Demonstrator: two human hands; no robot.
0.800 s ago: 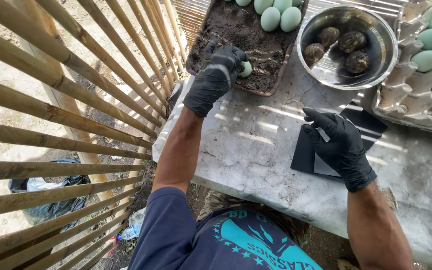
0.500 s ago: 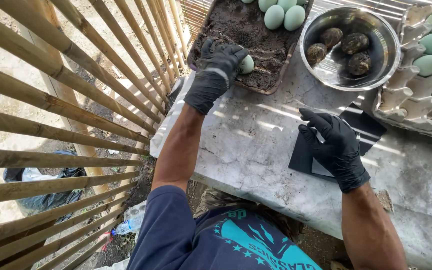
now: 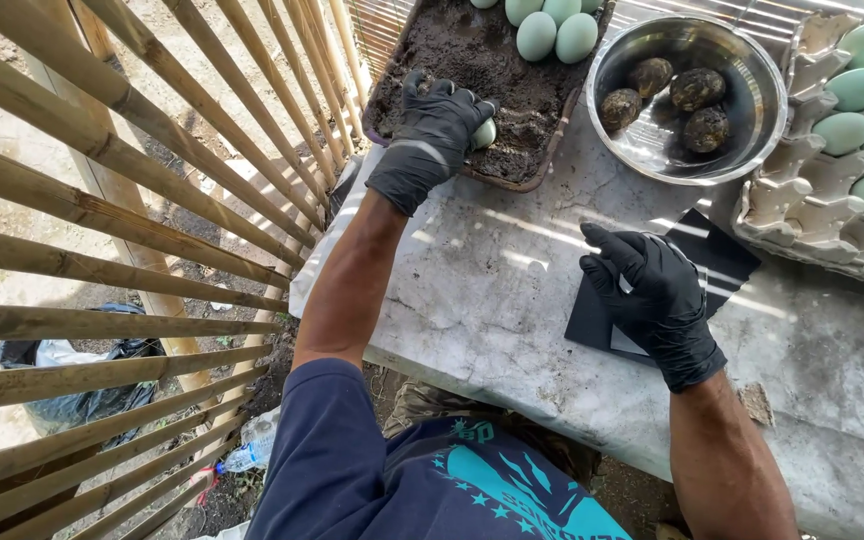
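Curling around a pale green egg (image 3: 484, 133), the gloved fingers of the left hand (image 3: 430, 135) press it against the dark mud in the tray (image 3: 392, 92). Right hand (image 3: 655, 295), gloved, lies with fingers spread and slightly bent on a black sheet (image 3: 722, 255), gripping nothing. Three clean eggs (image 3: 552, 30) sit at the tray's far end. Steel bowl (image 3: 752, 110) beside it contains three mud-coated eggs (image 3: 672, 100). Egg carton (image 3: 802, 200) at right holds more green eggs. All rest on a stone table (image 3: 482, 300); a bamboo fence (image 3: 102, 200) stands left.
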